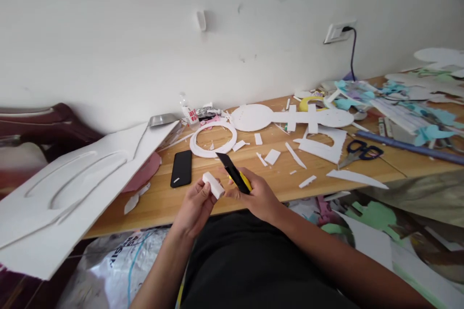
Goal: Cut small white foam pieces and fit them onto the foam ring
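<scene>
My left hand (197, 204) pinches a small white foam block (213, 185) between thumb and fingers, over the table's front edge. Close beside it, my right hand (258, 194) is closed around a black and yellow utility knife (236, 176). The knife's dark blade end points up and to the left, apart from the block. Behind my hands lie a white foam ring (194, 144) and a long white foam shape with oval ends (252, 118). Small white foam offcuts (272, 157) are scattered on the wood beyond the knife.
A black phone (181, 168) lies left on the wooden table (224, 210). Scissors (358, 152) and a blue tube (406, 145) are at the right. A large white foam board (72, 178) leans over the left side. A plastic bottle (189, 112) stands near the wall.
</scene>
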Available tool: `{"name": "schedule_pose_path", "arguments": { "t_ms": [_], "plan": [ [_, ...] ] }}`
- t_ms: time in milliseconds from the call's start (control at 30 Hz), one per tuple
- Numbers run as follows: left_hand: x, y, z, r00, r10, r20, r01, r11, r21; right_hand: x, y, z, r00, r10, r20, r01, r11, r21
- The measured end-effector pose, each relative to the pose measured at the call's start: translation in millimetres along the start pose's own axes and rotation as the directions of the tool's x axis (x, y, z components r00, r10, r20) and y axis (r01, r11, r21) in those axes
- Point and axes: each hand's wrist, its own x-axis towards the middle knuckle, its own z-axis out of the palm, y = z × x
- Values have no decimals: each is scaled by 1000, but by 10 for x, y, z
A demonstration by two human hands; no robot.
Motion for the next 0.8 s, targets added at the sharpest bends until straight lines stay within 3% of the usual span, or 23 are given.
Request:
{"name": "schedule_pose_path", "arguments": {
  "t_ms": [100, 167, 367, 467, 567, 667, 800],
  "plan": [
    [-13, -43, -12, 998, -45, 49, 46, 998, -35, -16, 110, 41, 994, -7, 113, 3, 1000, 30],
    [24, -81, -45, 999, -31, 41, 33, 998, -55, -76, 168, 55, 993, -51, 109, 49, 999, 18],
    [202, -150, -225, 968, 155, -196, -159, 987, -3, -272, 190, 10, 960, -239, 145, 253, 964, -86],
    [171, -148, -187, 978, 154, -142, -154, 988, 12, -230, 204, 34, 967, -255, 25, 256, 957, -139],
    [114, -154, -125, 991, 103, -89, -105, 994, -19, -163, 247, 78, 955, -277, 109, 293, 938, -184],
    [135, -193, -165, 990, 94, -109, -96, 995, -10, -165, 289, 94, 926, -321, 201, 361, 907, -216],
    [198, -302, -245, 967, 178, -184, -168, 984, 66, -214, 295, 86, 903, -387, 184, 424, 872, -245]
  ]
}}
